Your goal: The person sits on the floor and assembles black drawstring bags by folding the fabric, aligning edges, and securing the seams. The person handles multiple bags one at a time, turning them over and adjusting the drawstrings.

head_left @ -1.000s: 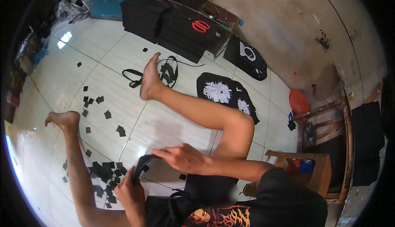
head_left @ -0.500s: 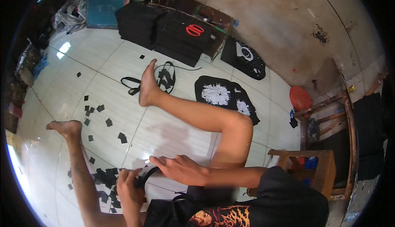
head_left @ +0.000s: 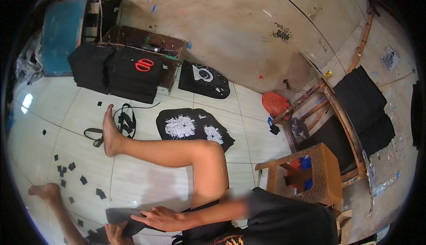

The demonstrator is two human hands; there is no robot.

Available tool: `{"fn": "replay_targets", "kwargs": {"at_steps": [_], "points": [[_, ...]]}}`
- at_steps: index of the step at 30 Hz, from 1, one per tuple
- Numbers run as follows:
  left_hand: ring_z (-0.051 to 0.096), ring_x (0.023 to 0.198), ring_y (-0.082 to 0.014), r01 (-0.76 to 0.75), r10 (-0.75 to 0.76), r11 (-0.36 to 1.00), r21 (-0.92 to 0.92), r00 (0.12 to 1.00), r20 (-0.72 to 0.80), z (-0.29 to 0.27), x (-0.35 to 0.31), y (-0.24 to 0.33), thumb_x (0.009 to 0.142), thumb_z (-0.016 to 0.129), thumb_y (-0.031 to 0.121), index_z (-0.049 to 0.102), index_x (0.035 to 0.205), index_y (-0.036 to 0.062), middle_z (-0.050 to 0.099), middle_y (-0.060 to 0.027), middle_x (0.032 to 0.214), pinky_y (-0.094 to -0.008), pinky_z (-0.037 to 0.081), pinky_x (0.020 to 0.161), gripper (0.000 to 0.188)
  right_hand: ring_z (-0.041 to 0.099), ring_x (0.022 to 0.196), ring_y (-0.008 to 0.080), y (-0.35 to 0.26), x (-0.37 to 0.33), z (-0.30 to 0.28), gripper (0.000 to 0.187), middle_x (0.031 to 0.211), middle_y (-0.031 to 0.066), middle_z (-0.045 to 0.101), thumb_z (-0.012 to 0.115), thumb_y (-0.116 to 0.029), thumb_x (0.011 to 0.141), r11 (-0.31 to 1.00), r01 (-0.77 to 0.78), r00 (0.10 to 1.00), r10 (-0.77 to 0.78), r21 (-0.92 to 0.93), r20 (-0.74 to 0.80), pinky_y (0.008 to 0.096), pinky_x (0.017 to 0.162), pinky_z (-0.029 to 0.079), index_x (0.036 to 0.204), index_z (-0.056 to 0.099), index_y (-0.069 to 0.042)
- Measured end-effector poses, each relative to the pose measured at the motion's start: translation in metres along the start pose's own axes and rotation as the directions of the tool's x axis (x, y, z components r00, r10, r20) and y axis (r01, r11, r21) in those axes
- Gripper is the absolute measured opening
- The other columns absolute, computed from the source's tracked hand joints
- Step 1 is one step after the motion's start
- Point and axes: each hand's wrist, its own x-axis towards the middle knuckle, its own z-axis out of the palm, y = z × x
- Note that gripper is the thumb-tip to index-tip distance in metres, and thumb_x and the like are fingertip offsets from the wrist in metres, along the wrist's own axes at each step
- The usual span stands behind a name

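Observation:
Low in the view, a dark flat piece of cloth (head_left: 116, 215) lies between my hands, by my lap. My left hand (head_left: 115, 235), partly cut off by the lower edge, has its fingers bent around the near side of the cloth. Over the cloth's right part, my right hand (head_left: 163, 219) stretches its fingers out, touching it from above; its thumb is hard to see. Small black cloth squares (head_left: 83, 180) are scattered on the floor to the left, with more beside my left hand. A black strap (head_left: 93, 135) lies looped by my outstretched foot.
Red-handled scissors (head_left: 144, 65) rest on stacked black cloth (head_left: 133, 83) at the back left. Black printed pieces (head_left: 166, 132) lie beyond my knee. On the right stand a brown stool (head_left: 326, 174) and a frame draped with black cloth (head_left: 361, 107). A red bag (head_left: 274, 104) sits near the wall.
The view has swung rightward, so the scene sits further left and lower. The dark piece between my hands now shows as a broad flat panel instead of a curved strip.

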Motion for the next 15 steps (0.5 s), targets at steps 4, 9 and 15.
{"fn": "replay_targets", "kwargs": {"at_steps": [4,9,15], "points": [[0.059,0.132,-0.0412,0.127,-0.059,0.974,0.186,0.94,-0.336,0.002,-0.012,-0.004,0.085,0.082,0.01,0.065,0.143,0.0021,0.063,-0.0225,0.133,-0.053,0.046,0.116,0.061,0.077,0.103,0.0415,0.031,0.012,-0.003,0.065,0.126,0.0255,0.074,0.063,0.007,0.084,0.812,-0.137,0.991,0.111,0.568,0.08,0.0463,0.093,0.061,0.148,0.067,-0.006],[0.039,0.156,-0.0416,0.814,-0.826,0.563,-0.144,0.548,-0.132,-0.016,-0.031,-0.012,0.099,0.08,0.046,0.031,0.171,0.0017,0.031,-0.027,0.174,-0.0504,0.034,0.128,0.098,0.073,0.11,0.0239,0.064,0.017,-0.032,0.05,0.123,0.0161,0.078,0.08,-0.028,0.103,0.297,-0.512,0.85,0.306,0.806,0.428,0.041,0.1,0.06,0.139,0.069,0.005],[0.066,0.098,-0.0168,0.565,-0.803,0.175,-0.806,0.556,0.215,0.03,-0.035,0.016,0.1,0.082,0.021,0.07,0.125,-0.0044,0.075,-0.0078,0.11,-0.0355,0.055,0.091,0.037,0.074,0.105,0.0221,0.07,0.026,-0.004,0.043,0.119,0.0185,0.08,0.076,-0.019,0.104,0.464,-0.368,0.921,0.3,0.806,0.249,0.0377,0.095,0.057,0.136,0.068,0.009]]}}
